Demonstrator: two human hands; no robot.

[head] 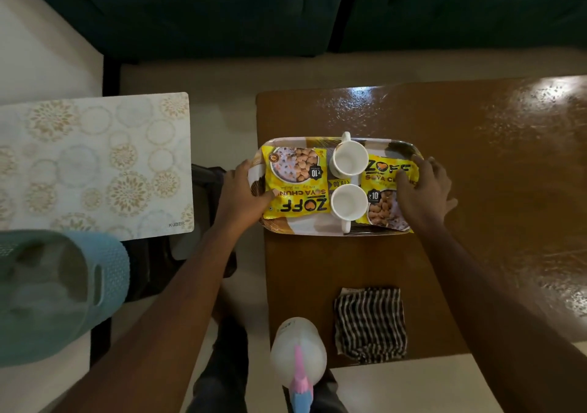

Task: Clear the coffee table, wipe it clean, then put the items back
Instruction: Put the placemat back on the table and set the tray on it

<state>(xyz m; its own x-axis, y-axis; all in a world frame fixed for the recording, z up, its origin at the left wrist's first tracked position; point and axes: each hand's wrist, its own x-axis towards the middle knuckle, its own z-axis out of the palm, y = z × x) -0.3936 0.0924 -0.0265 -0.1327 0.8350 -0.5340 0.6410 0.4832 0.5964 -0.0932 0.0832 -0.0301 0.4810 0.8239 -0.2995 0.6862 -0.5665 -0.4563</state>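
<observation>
- A glossy brown wooden bench (492, 190) carries a rectangular tray with rounded corners, patterned in white and brown (305, 226). The tray sits close to the bench's left edge, about midway between the far and near edges.
- Two flat yellow snack packets printed "ZOFF" lie on the tray. The left packet (297, 180) covers the tray's left half and the right packet (381, 190) covers its right end.
- Two white ceramic mugs stand upright between the packets. The far mug (348, 160) has its handle pointing to the tray's far rim. The near mug (348, 203) has its handle pointing to the near rim.
- The left hand (244, 193) grasps the tray's left end, fingers curled over the rim and thumb pressing on the left packet.
- The right hand (422, 190) grasps the tray's right end, with bent fingers lying over the right packet and the rim.
- A crumpled black-and-white striped cloth (370, 323) lies by the bench's near edge, well apart from the tray.
- A translucent white spray bottle with a pink and blue trigger (298, 346) stands at the bench's near left corner, just beside the cloth.
- Left of the bench, across a strip of floor, is a pale board with floral circles (95, 165). A light blue perforated plastic basket (63, 295) overlaps the board's near edge.
- A dark teal sofa (222, 9) runs beyond the bench's far edge.
</observation>
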